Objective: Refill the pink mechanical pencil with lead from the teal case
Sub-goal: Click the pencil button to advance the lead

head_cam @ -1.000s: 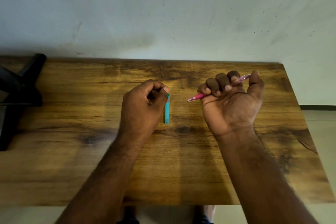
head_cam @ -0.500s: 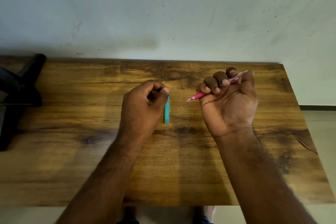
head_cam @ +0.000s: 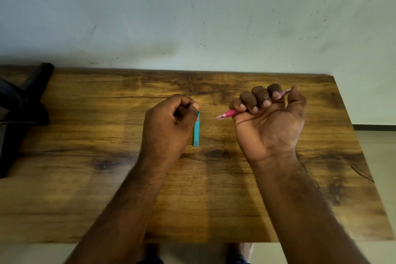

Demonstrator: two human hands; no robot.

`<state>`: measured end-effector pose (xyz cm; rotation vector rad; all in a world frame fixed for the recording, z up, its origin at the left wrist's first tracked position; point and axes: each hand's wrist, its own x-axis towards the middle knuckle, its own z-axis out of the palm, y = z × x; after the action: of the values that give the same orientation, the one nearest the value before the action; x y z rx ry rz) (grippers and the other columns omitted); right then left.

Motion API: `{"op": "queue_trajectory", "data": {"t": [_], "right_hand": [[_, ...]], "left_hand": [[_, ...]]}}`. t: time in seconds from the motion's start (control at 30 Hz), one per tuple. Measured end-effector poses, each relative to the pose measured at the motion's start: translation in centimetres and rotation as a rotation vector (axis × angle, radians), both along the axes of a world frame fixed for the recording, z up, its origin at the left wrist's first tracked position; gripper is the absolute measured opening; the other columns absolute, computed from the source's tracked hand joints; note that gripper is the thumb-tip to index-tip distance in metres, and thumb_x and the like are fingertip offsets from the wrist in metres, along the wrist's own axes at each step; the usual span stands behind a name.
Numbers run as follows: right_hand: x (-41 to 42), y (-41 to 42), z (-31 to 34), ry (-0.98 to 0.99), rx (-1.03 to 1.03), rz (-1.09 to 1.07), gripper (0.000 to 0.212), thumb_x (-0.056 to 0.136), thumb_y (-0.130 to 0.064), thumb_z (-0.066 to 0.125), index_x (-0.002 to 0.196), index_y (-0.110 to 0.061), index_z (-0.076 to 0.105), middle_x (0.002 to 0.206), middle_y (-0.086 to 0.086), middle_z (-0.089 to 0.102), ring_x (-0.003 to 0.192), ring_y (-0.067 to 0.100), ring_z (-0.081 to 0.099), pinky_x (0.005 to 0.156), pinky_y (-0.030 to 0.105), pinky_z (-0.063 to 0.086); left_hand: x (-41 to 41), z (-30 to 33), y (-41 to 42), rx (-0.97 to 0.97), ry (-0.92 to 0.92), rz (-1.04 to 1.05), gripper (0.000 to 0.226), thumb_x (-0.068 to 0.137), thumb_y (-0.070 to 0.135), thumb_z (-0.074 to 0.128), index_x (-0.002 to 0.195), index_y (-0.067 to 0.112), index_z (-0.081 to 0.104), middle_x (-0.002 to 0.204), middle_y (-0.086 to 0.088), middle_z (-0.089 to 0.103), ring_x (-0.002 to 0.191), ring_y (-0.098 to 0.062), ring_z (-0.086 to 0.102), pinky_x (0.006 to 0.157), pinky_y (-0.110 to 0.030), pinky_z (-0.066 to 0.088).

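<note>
The right hand (head_cam: pixel 269 122) was fisted round the pencil (head_cam: pixel 230 113), thumb near its back end. The left hand (head_cam: pixel 169 123) was curled beside the case (head_cam: pixel 196 128) on the table (head_cam: pixel 321 156); whether it gripped the case, I could not tell. A thin lead might snap or drop if pinched hard. The pencil ran diagonally, tip pointing left toward the case; the case's long axis ran near-to-far.

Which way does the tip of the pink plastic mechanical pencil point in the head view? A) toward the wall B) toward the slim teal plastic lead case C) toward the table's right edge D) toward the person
B: the right hand grips the pink plastic mechanical pencil in a fist, and its tip aims left at the slim teal plastic lead case beside the left hand.
</note>
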<state>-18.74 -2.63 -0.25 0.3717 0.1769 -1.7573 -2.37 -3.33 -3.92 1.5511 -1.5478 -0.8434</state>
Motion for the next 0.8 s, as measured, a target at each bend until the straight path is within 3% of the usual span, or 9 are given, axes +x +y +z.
{"op": "queue_trajectory", "data": {"t": [0.1,0.27,0.8], "right_hand": [[-0.73,-0.02,-0.42,0.411,0.118,0.110,0.047,0.103,-0.046,0.033,0.067,-0.019,0.044,0.055,-0.003,0.033,0.055,0.015,0.026,0.058,0.030,0.032],[-0.61,0.09,-0.51,0.392,0.050,0.101,0.049,0.101,-0.053,0.037,0.068,-0.019,0.046,0.055,-0.004,0.035,0.054,0.014,0.027,0.058,0.031,0.032],[-0.82,0.00,-0.85,0.414,0.015,0.114,0.047,0.103,-0.047,0.032,0.067,-0.019,0.043,0.055,-0.004,0.034,0.056,0.014,0.025,0.059,0.031,0.031]], "left_hand": [[-0.08,0.01,-0.03,0.000,0.000,0.001,0.011,0.098,0.028,0.069,0.099,0.018,0.075,0.089,0.010,0.076,0.088,0.001,0.071,0.072,0.002,0.046],[-0.04,0.02,-0.01,0.008,0.010,-0.002,0.012,0.097,0.028,0.069,0.100,0.019,0.075,0.090,0.009,0.076,0.088,-0.001,0.072,0.073,0.001,0.047],[0.04,-0.23,-0.08,-0.013,0.021,-0.001,0.010,0.097,0.025,0.071,0.098,0.017,0.076,0.086,0.009,0.076,0.085,-0.001,0.072,0.070,-0.002,0.048]]}}
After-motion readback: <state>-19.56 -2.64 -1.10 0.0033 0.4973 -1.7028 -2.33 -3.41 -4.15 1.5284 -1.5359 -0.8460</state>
